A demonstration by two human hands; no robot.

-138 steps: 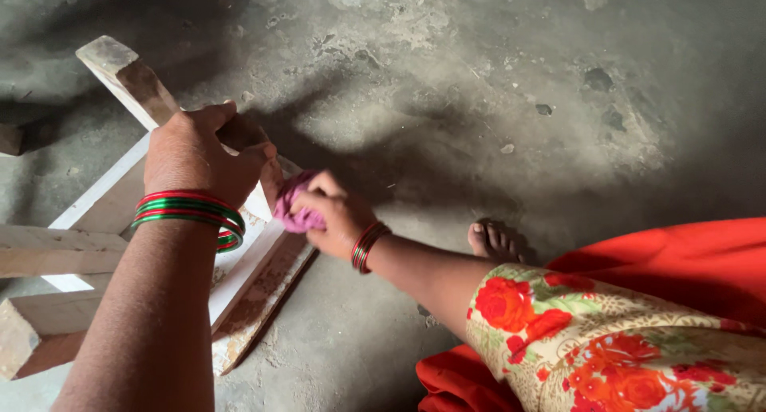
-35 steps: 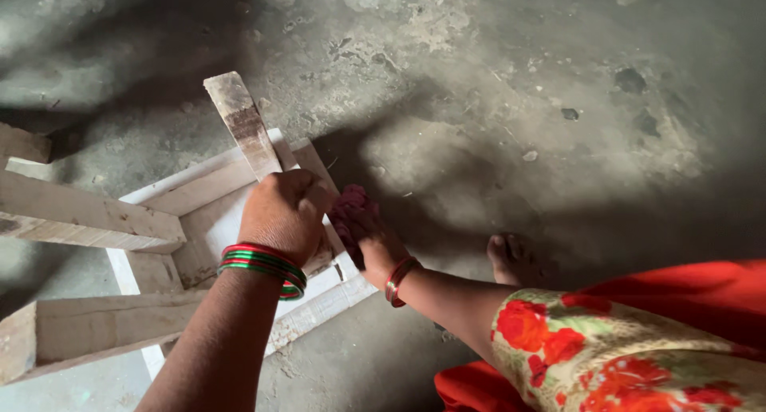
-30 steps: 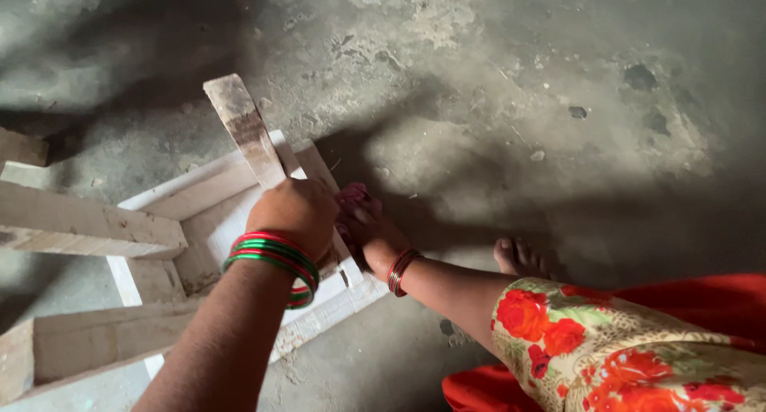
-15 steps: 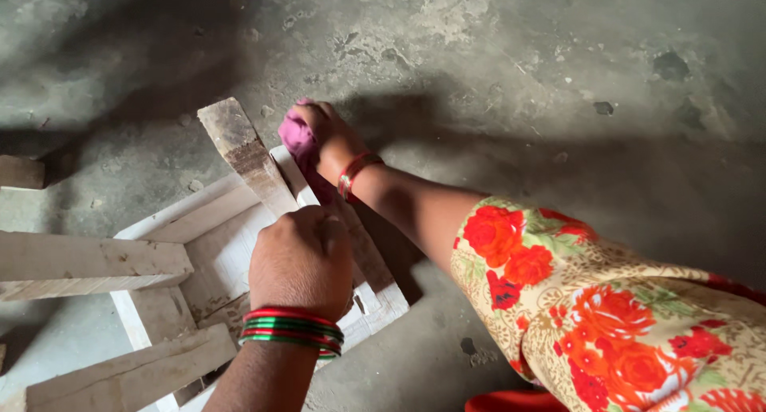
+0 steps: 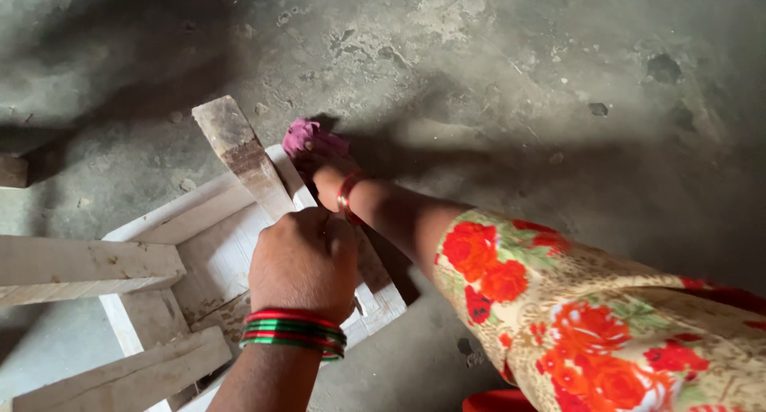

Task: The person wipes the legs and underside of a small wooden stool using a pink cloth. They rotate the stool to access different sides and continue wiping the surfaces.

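A white wooden stool [image 5: 163, 224] lies overturned on the concrete floor, its legs pointing up and to the left. My left hand [image 5: 303, 260], with red and green bangles on the wrist, is closed around the base of the upright brown-stained leg [image 5: 238, 150]. My right hand [image 5: 325, 171], with a red bangle and a floral sleeve, presses a crumpled pink cloth [image 5: 305, 135] against the stool's far corner, just right of that leg.
Two more pale stool legs [image 5: 84, 266] [image 5: 120, 374] stick out to the left. A wooden piece [image 5: 12, 171] lies at the left edge. The grey concrete floor [image 5: 519, 77] is rough and stained. Red fabric [image 5: 499, 400] shows at the bottom.
My right hand has carried the pink cloth from beside my left hand up to the stool's far corner. My left hand has stayed gripping at the leg's base. The view has shifted closer.
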